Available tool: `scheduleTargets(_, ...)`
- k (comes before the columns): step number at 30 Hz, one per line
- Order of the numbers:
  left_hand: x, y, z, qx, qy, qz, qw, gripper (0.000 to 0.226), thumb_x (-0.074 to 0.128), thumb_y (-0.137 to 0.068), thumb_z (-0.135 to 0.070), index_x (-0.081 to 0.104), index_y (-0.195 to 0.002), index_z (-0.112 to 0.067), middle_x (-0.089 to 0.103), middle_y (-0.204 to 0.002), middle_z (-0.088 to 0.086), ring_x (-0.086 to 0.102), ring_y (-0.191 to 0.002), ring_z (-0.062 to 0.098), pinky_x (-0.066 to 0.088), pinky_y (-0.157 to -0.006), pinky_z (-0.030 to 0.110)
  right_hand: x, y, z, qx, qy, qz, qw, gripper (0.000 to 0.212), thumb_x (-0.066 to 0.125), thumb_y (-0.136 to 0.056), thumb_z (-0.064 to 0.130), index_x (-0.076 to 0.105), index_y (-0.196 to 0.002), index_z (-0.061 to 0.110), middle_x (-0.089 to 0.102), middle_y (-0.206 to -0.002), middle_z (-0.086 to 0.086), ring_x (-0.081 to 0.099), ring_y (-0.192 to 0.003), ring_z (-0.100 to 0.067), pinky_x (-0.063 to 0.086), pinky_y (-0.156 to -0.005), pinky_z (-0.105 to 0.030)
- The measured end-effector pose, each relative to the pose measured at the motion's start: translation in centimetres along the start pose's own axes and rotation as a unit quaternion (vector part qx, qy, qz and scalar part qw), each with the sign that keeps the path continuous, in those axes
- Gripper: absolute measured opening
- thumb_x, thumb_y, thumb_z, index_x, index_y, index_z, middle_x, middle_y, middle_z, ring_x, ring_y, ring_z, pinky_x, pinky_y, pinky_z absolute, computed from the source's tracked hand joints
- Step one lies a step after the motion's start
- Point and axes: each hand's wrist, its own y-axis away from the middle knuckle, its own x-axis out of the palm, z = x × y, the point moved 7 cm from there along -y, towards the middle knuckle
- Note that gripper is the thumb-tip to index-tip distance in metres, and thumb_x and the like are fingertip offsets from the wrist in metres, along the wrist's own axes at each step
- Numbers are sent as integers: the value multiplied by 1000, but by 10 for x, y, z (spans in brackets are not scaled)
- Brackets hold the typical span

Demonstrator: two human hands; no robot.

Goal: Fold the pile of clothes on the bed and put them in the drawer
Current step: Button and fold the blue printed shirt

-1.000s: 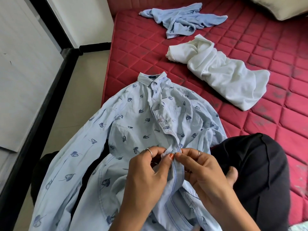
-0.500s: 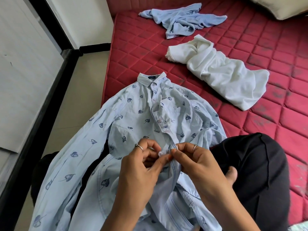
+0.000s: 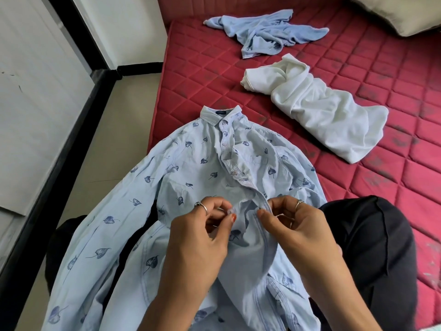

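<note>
A light blue shirt with a dark leaf print [image 3: 191, 168] lies front up, collar away from me, over the red mattress [image 3: 393, 75] edge and my lap. Its upper buttons are fastened; lower down the front gapes. My left hand [image 3: 202, 237] pinches the left front edge at a button. My right hand [image 3: 298, 230] pinches the buttonhole placket, a small gap from the left hand. A crumpled white garment [image 3: 317, 108] lies on the mattress to the right. A crumpled plain blue garment [image 3: 265, 32] lies farther back.
My dark-trousered knee [image 3: 372, 254] rests on the mattress at the right. A beige pillow [image 3: 393, 13] sits at the far right corner. Pale floor [image 3: 114, 130] runs along the left of the bed, bordered by a black-edged white panel [image 3: 35, 91].
My hands have drawn slightly apart, the two shirt front edges now separated at the gap. The view has tilted a little; the other garments have not moved.
</note>
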Motion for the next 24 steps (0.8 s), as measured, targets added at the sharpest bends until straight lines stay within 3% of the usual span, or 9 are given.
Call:
scheduleTargets(1, -1, -1, -3, 13, -18, -5, 1000, 19, 74, -81, -15, 66, -83, -32, 68, -71, -16, 66, -68, -1, 53, -66, 19, 1, 2, 4, -1, 42, 3, 999, 26, 69, -75, 52, 67, -85, 28, 71, -70, 4, 63, -64, -5, 41, -97, -42)
scheduleTargets(2, 0, -1, -5, 24, -28, -3, 999, 20, 74, -80, -15, 66, -82, -33, 68, -71, -16, 66, -68, -1, 53, -65, 20, 1, 3, 8, -6, 73, 6, 997, 29, 67, -75, 54, 67, -84, 26, 69, -67, 7, 60, -60, 1, 42, -96, -23)
scheduleTargets(3, 1, -1, -8, 30, -30, 2, 999, 23, 75, -80, -13, 66, -81, -34, 68, -72, -17, 66, -68, -2, 53, -64, 18, 2, 6, 15, -10, 102, 9, 995, 24, 68, -80, 47, 66, -83, 24, 66, -63, 7, 56, -55, 5, 39, -81, -1)
scheduleTargets(4, 3, 0, -9, 27, -22, 9, 999, 26, 75, -80, -11, 66, -80, -36, 68, -74, -19, 66, -68, -3, 53, -63, 15, 4, 8, 19, -13, 137, 11, 990, 16, 67, -84, 40, 64, -83, 24, 62, -62, 8, 53, -55, 9, 32, -66, 9)
scheduleTargets(6, 6, 2, -6, 1, 7, 24, 1000, 33, 73, -80, -6, 66, -78, -38, 69, -76, -21, 67, -68, -4, 50, -62, 7, 6, 11, 28, -32, 197, 12, 980, 10, 63, -88, 36, 63, -89, 26, 61, -67, 11, 48, -65, 22, 14, -63, 17)
scheduleTargets(10, 7, 2, 6, -58, 59, 35, 996, 30, 70, -82, -2, 70, -77, -31, 72, -73, -15, 68, -69, -2, 48, -64, 6, 10, 15, 26, -44, 224, 26, 973, 14, 60, -90, 39, 64, -98, 29, 65, -86, 16, 40, -88, 28, 6, -62, 18)
scheduleTargets(15, 13, 2, 15, -126, 158, 58, 978, 22, 70, -81, -1, 73, -77, -23, 74, -73, -6, 70, -71, 5, 51, -65, 11, 9, 15, 26, -64, 254, -1, 965, 14, 60, -90, 38, 65, -100, 29, 67, -88, 17, 54, -80, 16, 5, -63, 18)
scheduleTargets(18, 17, 2, 22, -162, 214, 66, 961, 23, 70, -81, 0, 74, -75, -21, 74, -74, 1, 72, -74, 12, 53, -66, 15, 9, 17, 28, -81, 287, -12, 954, 16, 58, -91, 41, 63, -102, 31, 65, -91, 17, 52, -75, 16, 3, -64, 18)
scheduleTargets(24, 16, 4, 23, -153, 180, 61, 970, 18, 71, -82, -8, 75, -75, -24, 74, -72, -2, 71, -69, 9, 53, -64, 16, 10, 17, 24, -78, 289, -14, 954, 14, 56, -92, 41, 62, -100, 31, 62, -90, 19, 51, -75, 16, 3, -63, 17)
